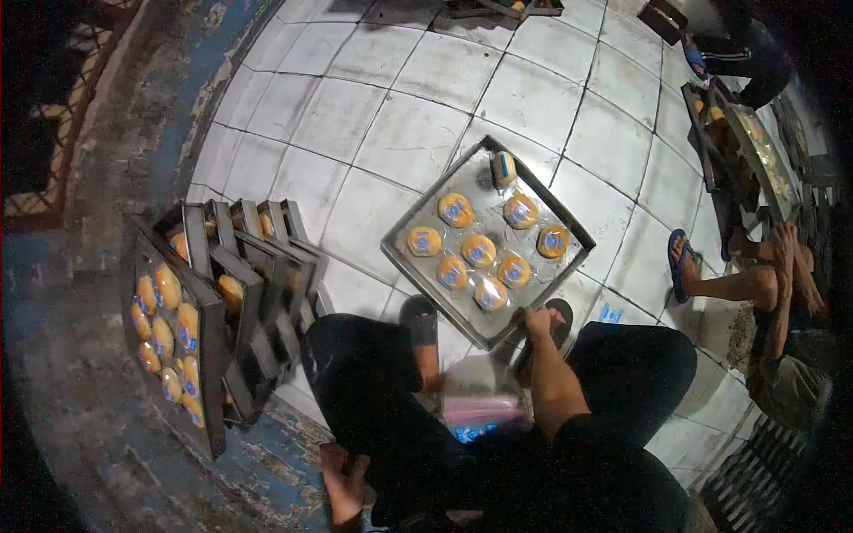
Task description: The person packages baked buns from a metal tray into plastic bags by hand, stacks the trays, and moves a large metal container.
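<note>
A square metal baking tray [416, 271] lies on the tiled floor in front of me, holding several round buns [478, 250] in clear wrappers with blue labels. One wrapped bun [504, 169] stands on its edge at the tray's far corner. My right hand [537, 322] is closed on the tray's near right rim. Low at the left, beside my leg, my left hand [344, 480] has its fingers apart and nothing in it. Between my legs sits a bundle of clear and pink plastic [484, 410] with blue print, partly hidden by my right arm.
At the left several metal trays [258, 266] lean in tilted layers, the nearest one [213, 355] full of wrapped buns. On the right another person's hands [791, 258] rest near their leg, beside more trays [746, 142]. Further trays [502, 9] stand at the top.
</note>
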Action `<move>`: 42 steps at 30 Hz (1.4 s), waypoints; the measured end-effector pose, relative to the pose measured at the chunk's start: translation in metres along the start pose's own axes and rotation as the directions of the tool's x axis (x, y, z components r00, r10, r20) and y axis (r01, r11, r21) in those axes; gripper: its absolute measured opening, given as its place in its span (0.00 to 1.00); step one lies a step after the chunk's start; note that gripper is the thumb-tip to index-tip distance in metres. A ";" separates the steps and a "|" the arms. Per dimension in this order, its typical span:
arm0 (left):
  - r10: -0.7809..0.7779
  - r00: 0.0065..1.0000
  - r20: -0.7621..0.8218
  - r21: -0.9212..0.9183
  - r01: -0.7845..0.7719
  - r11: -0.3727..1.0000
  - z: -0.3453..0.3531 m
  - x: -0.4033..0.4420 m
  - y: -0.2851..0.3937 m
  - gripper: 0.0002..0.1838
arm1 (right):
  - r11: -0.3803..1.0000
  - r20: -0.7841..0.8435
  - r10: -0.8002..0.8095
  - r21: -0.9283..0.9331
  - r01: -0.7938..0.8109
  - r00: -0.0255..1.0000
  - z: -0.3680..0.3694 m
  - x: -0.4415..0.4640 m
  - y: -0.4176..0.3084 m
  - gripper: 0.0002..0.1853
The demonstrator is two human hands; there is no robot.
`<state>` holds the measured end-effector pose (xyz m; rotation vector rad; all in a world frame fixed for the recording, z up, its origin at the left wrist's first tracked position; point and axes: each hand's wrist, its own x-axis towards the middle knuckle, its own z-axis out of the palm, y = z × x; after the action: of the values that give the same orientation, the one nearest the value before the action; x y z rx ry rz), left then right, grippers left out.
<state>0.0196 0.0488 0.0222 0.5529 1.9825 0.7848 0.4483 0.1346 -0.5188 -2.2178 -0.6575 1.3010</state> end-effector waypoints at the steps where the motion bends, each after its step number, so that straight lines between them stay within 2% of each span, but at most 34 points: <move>1: 0.057 0.997 0.044 0.112 -0.062 0.992 -0.006 0.001 -0.008 0.24 | 0.983 -0.080 0.060 0.178 -0.045 0.995 0.008 -0.004 0.000 0.24; 2: 0.109 0.989 0.096 0.217 -0.127 0.968 -0.011 0.001 -0.013 0.24 | 0.982 -0.084 0.061 0.183 -0.044 0.995 0.007 -0.014 -0.011 0.24; 5: 0.139 0.988 0.067 0.235 -0.151 0.960 -0.010 -0.002 -0.015 0.23 | 0.953 -0.170 0.065 0.302 -0.011 0.983 -0.007 -0.029 -0.074 0.22; 6: 0.156 0.986 0.066 0.224 -0.167 0.960 -0.010 -0.001 -0.012 0.23 | 0.911 -0.277 0.021 0.400 0.096 0.961 -0.006 -0.022 -0.090 0.14; 7: 0.119 0.988 0.103 0.245 -0.141 0.959 -0.011 0.000 -0.007 0.23 | 0.850 -0.380 -0.011 0.484 0.209 0.925 -0.006 -0.017 -0.112 0.15; 8: 0.081 0.987 0.137 0.268 -0.115 0.957 -0.012 -0.001 0.001 0.23 | 0.804 -0.391 -0.091 0.514 0.300 0.916 -0.011 -0.009 -0.137 0.18; 9: 0.101 0.986 0.129 0.254 -0.131 0.958 -0.009 -0.004 0.010 0.23 | 0.776 -0.365 -0.138 0.538 0.329 0.921 -0.027 -0.016 -0.182 0.17; 11: -0.014 0.997 0.076 0.213 -0.002 0.977 0.001 -0.012 0.027 0.23 | 0.697 -0.329 -0.248 0.592 0.404 0.911 -0.045 -0.016 -0.231 0.16; 12: 0.015 0.997 0.071 0.193 -0.029 0.981 -0.002 -0.010 0.017 0.23 | 0.684 -0.291 -0.252 0.621 0.382 0.923 -0.054 -0.011 -0.242 0.15; 13: 0.147 0.983 0.107 0.202 -0.167 0.965 -0.008 -0.008 -0.003 0.21 | 0.627 -0.294 -0.256 0.674 0.390 0.921 -0.062 -0.018 -0.261 0.15; 14: 0.274 0.951 0.141 0.207 -0.299 0.932 -0.002 -0.011 0.015 0.19 | 0.570 -0.297 -0.262 0.721 0.395 0.918 -0.071 -0.022 -0.276 0.15; 15: -0.032 0.990 0.138 0.196 0.005 0.981 -0.007 -0.024 0.034 0.20 | 0.572 -0.298 -0.299 0.705 0.420 0.907 -0.080 -0.026 -0.290 0.14; 16: -0.015 0.991 0.135 0.170 -0.009 0.985 -0.009 -0.021 0.022 0.20 | 0.561 -0.300 -0.326 0.702 0.439 0.896 -0.087 -0.036 -0.313 0.14; 18: 0.276 0.959 0.059 0.253 -0.282 0.925 -0.012 -0.006 -0.017 0.20 | 0.533 -0.254 -0.373 0.729 0.430 0.892 -0.106 -0.071 -0.362 0.09; 19: 0.284 0.958 0.047 0.233 -0.287 0.929 -0.013 -0.004 -0.020 0.20 | 0.533 -0.299 -0.418 0.684 0.498 0.858 -0.111 -0.080 -0.384 0.08; 20: 0.298 0.949 0.100 0.194 -0.313 0.930 -0.015 -0.003 -0.020 0.21 | 0.529 -0.291 -0.441 0.680 0.508 0.849 -0.122 -0.098 -0.409 0.08; 21: 0.314 0.938 0.146 0.155 -0.335 0.929 -0.017 -0.002 -0.019 0.22 | 0.490 -0.255 -0.458 0.727 0.481 0.851 -0.134 -0.126 -0.440 0.07; 22: 0.320 0.940 0.117 0.133 -0.335 0.933 -0.017 -0.002 -0.022 0.22 | 0.450 -0.213 -0.482 0.772 0.449 0.850 -0.135 -0.146 -0.461 0.07; 24: 0.374 0.917 0.138 -0.052 -0.371 0.927 -0.009 -0.003 -0.012 0.21 | 0.471 -0.295 -0.776 0.319 0.822 0.558 -0.146 -0.133 -0.490 0.07; 25: 0.394 0.911 0.122 -0.085 -0.385 0.919 -0.006 -0.003 -0.012 0.20 | 0.378 -0.292 -0.880 0.044 0.925 0.374 -0.147 -0.132 -0.508 0.07; 26: 0.380 0.923 0.062 -0.102 -0.373 0.922 -0.004 -0.003 -0.008 0.20 | 0.430 -0.268 -0.842 0.190 0.883 0.468 -0.147 -0.160 -0.540 0.08; 27: 0.391 0.918 0.060 -0.042 -0.389 0.920 -0.002 -0.005 -0.003 0.20 | 0.472 -0.241 -0.795 0.330 0.818 0.556 -0.147 -0.192 -0.574 0.08; 28: 0.399 0.914 0.069 0.022 -0.401 0.916 -0.001 -0.005 0.000 0.21 | 0.522 0.000 -0.556 0.778 0.349 0.832 -0.137 -0.221 -0.604 0.10; 29: 0.441 0.897 0.019 0.016 -0.441 0.897 0.031 -0.011 -0.034 0.21 | 0.490 0.021 -0.579 0.808 0.327 0.815 -0.154 -0.225 -0.583 0.11; 31: 0.429 0.900 0.077 0.029 -0.432 0.901 0.072 -0.014 -0.046 0.21 | 0.484 0.043 -0.581 0.821 0.303 0.812 -0.156 -0.264 -0.597 0.11; 32: 0.430 0.901 0.050 0.018 -0.432 0.902 0.104 -0.011 -0.054 0.21 | 0.487 0.059 -0.570 0.828 0.279 0.820 -0.158 -0.260 -0.599 0.11; 33: 0.477 0.877 0.054 0.008 -0.479 0.878 0.133 -0.010 -0.057 0.21 | 0.468 0.063 -0.631 0.826 0.315 0.773 -0.158 -0.256 -0.604 0.11; 34: 0.524 0.850 0.058 -0.003 -0.525 0.851 0.158 -0.013 -0.056 0.21 | 0.495 0.220 -0.694 0.837 0.232 0.685 -0.161 -0.237 -0.605 0.12; 36: 0.515 0.857 0.013 -0.058 -0.513 0.856 0.205 -0.044 -0.028 0.21 | 0.492 0.258 -0.665 0.858 0.150 0.701 -0.157 -0.262 -0.630 0.10; 38: 0.561 0.828 0.010 -0.146 -0.554 0.820 0.227 -0.033 -0.016 0.21 | 0.540 0.392 -0.706 0.837 0.091 0.590 -0.117 -0.269 -0.645 0.09; 42: 0.579 0.814 -0.048 -0.150 -0.579 0.801 0.272 -0.049 0.011 0.21 | 0.563 0.544 -0.674 0.816 -0.128 0.501 -0.056 -0.314 -0.655 0.06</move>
<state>0.2807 0.1080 -0.0474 1.0920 1.7308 1.3025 0.2575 0.4339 0.1175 -0.5801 -0.5679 1.9182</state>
